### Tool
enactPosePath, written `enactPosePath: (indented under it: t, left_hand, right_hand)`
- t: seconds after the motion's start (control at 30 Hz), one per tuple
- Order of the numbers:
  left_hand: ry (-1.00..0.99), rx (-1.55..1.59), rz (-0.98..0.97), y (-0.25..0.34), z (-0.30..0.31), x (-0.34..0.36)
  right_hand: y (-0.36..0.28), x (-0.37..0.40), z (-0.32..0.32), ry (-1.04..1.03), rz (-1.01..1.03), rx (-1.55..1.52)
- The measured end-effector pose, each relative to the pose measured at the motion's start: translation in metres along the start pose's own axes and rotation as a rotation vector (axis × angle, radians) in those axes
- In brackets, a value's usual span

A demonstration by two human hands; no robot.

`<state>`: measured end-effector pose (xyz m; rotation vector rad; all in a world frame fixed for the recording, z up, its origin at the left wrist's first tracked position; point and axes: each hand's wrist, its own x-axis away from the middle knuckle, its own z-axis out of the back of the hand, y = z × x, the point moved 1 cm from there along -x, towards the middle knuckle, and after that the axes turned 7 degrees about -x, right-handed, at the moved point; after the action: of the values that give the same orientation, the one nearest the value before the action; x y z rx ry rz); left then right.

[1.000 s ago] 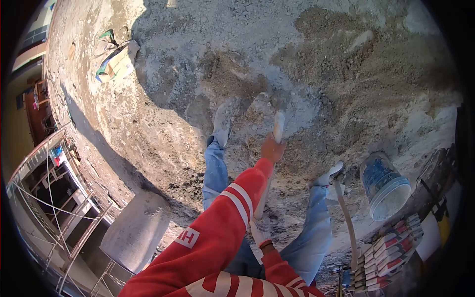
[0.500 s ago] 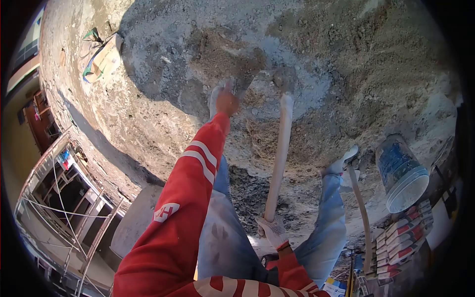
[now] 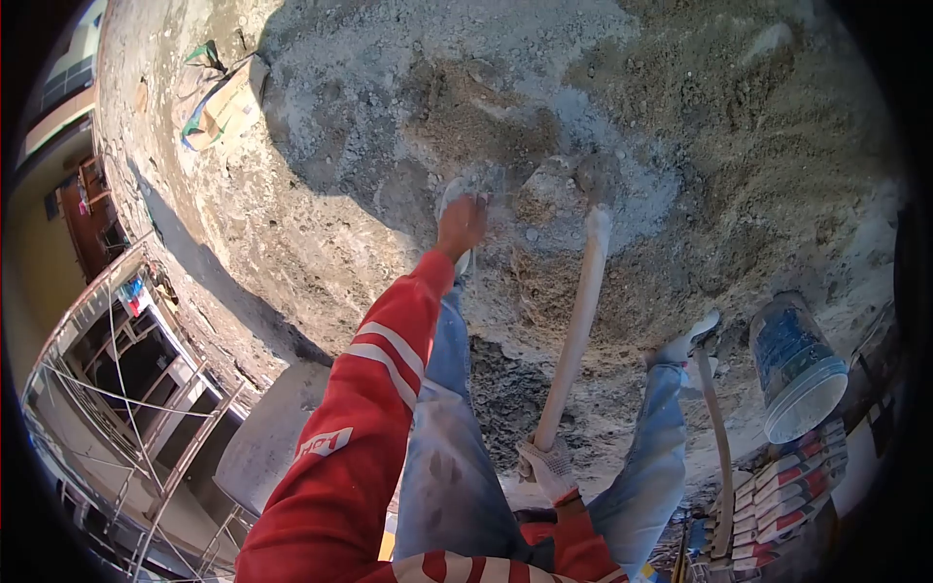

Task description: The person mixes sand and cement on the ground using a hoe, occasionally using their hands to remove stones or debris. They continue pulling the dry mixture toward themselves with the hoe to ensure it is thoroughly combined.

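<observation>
My left hand (image 3: 462,228), bare at the end of a red sleeve, reaches down over the ground beside my left white shoe (image 3: 455,189). Its fingers point away and are blurred, so whether they hold anything is hidden. In a white knitted glove, my right hand (image 3: 552,468) is wrapped round the lower end of the wooden handle of a hoe (image 3: 575,335). The handle slants away from me. Its dust-coated head (image 3: 596,177) rests in the pale grey powder and soil (image 3: 632,194), right of my left hand.
A blue-stained bucket (image 3: 797,355) lies tilted at the right, near another wooden handle (image 3: 717,437) and stacked bags (image 3: 792,486). A torn paper bag (image 3: 228,102) lies at upper left. A wheelbarrow-like grey tray (image 3: 272,432) and metal railing (image 3: 185,466) stand lower left.
The view has shifted, moving the scene right and slightly down. My left hand has drawn back a little and its fingers look more curled. My right hand keeps its grip on the hoe.
</observation>
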<state>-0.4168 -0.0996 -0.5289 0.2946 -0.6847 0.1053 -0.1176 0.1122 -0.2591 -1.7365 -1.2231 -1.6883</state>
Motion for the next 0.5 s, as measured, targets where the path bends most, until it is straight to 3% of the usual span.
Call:
enactPosePath:
  t: [0.07, 0.13, 0.17, 0.2, 0.23, 0.3, 0.37, 0.43, 0.47, 0.5]
  left_hand:
    - [0.133, 0.138, -0.089, -0.01, 0.059, 0.008]
    - [0.035, 0.464, 0.096, -0.03, 0.121, 0.002]
    - [0.037, 0.712, 0.277, -0.049, 0.148, -0.004]
    - [0.084, 0.994, 0.337, -0.085, 0.18, -0.02]
    - [0.291, 1.122, 0.459, -0.091, 0.232, -0.019]
    - [0.719, 1.335, 0.528, -0.198, 0.317, -0.046]
    - [0.98, 0.943, 0.55, -0.218, 0.396, -0.032]
    - [0.912, -0.042, 0.517, -0.246, 0.441, -0.019]
    - [0.833, -0.301, 0.535, -0.203, 0.438, -0.014]
    - [0.688, -0.249, 0.383, -0.192, 0.422, -0.021]
  right_hand:
    - [0.002, -0.002, 0.001, 0.004, 0.004, 0.008]
    - [-0.004, 0.001, -0.006, 0.0, 0.009, -0.01]
    - [-0.004, 0.001, -0.007, 0.013, 0.012, 0.017]
    - [-0.004, 0.002, -0.007, 0.03, 0.017, 0.041]
    - [-0.005, 0.002, -0.007, 0.032, 0.024, 0.04]
    - [-0.005, 0.003, -0.008, 0.004, 0.001, -0.013]
    - [-0.004, 0.001, -0.01, 0.0, 0.014, -0.014]
    - [-0.002, 0.0, -0.013, 0.002, 0.023, -0.022]
    - [-0.002, 0.0, -0.016, -0.017, 0.004, -0.03]
    - [0.0, 0.0, -0.018, -0.034, -0.012, -0.04]
